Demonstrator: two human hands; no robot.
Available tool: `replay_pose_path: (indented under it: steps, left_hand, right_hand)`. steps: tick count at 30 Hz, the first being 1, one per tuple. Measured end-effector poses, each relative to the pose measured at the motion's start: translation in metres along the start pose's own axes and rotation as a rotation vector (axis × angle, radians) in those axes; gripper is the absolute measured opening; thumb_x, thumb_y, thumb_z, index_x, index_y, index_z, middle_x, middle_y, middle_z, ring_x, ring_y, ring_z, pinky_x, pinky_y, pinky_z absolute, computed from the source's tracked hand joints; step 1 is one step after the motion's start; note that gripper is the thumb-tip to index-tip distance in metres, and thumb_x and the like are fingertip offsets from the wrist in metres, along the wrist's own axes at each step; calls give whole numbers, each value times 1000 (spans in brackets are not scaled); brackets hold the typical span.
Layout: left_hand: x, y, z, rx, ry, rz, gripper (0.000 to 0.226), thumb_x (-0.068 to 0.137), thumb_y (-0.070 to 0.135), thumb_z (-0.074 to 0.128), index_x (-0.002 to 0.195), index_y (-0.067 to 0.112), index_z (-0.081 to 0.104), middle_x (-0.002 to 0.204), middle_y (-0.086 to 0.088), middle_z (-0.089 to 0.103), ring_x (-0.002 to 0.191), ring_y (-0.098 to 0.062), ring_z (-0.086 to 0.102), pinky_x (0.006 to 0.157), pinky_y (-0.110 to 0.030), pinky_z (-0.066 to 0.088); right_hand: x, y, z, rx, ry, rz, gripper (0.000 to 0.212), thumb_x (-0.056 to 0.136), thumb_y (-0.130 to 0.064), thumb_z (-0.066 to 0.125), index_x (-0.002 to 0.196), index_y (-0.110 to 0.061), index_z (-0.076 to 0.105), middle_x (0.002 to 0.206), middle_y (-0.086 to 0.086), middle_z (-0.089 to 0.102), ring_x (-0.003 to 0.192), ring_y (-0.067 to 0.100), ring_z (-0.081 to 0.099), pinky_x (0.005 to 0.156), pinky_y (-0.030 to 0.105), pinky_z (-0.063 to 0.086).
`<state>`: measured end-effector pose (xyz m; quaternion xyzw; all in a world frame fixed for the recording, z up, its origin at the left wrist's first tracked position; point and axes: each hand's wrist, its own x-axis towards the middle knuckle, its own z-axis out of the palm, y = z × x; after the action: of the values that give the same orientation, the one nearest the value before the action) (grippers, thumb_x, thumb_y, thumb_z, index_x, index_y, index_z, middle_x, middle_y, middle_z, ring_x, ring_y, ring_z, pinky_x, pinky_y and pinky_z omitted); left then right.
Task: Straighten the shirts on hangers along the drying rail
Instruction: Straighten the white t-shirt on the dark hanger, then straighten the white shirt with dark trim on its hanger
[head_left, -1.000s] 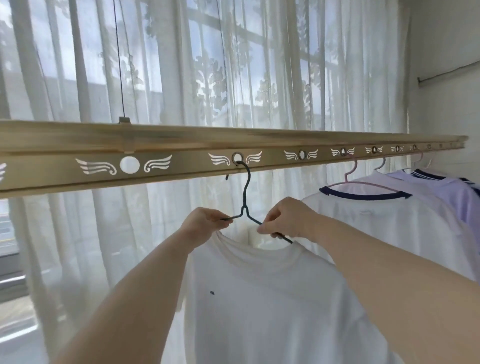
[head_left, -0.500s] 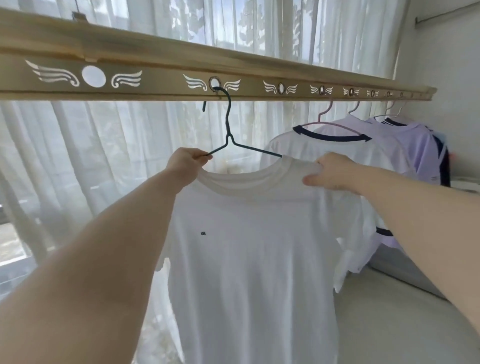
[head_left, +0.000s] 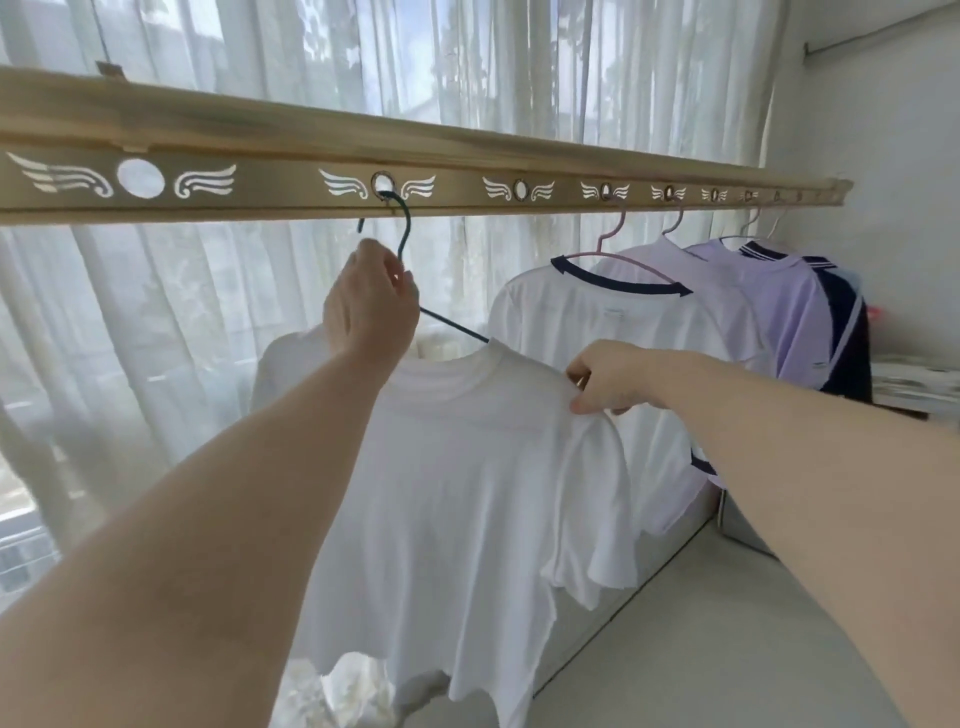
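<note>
Hands grip dark hanger and white shirt (right pinches shoulder).

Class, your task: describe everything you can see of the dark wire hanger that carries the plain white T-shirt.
The dark wire hanger is thin and looks like coated metal. Its hook passes through a round hole in the gold drying rail. The left hand grips it at the neck, hiding the junction and left arm. The right arm slopes down into the collar of the white T-shirt, which hangs from it. The right hand pinches the shirt's shoulder, not visibly the wire.

Left hand rose to hanger neck.
</note>
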<state>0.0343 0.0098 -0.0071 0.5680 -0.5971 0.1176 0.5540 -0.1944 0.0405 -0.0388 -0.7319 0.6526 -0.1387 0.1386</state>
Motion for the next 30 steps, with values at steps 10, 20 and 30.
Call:
replay_pose_path:
  steps: [10,20,30]
  left_hand:
    - [-45,132,53,72,-429,408,16,89,21,53,96,15,66,94,0,69,88,-21,64,76,-36,54]
    - [-49,209,138,290,-790,81,20,80,18,53,91,9,68,89,-6,73,83,-23,69,81,-36,58]
    - [-20,232,188,131,-784,-89,33,96,10,46,125,-3,55,127,-18,60,106,-30,61,88,-37,50]
  right_hand:
    - [-21,61,-25,-1,-227,21,39,85,-1,58,116,-22,65,101,-8,65,100,10,63,93,30,53]
    - [-28,163,-76,72,124,147,31,88,-7,54,114,-12,70,98,1,68,82,16,64,75,26,53]
    - [15,193,-118,57,327,158,35,92,-16,51,125,-12,60,125,7,62,113,26,60,90,30,51]
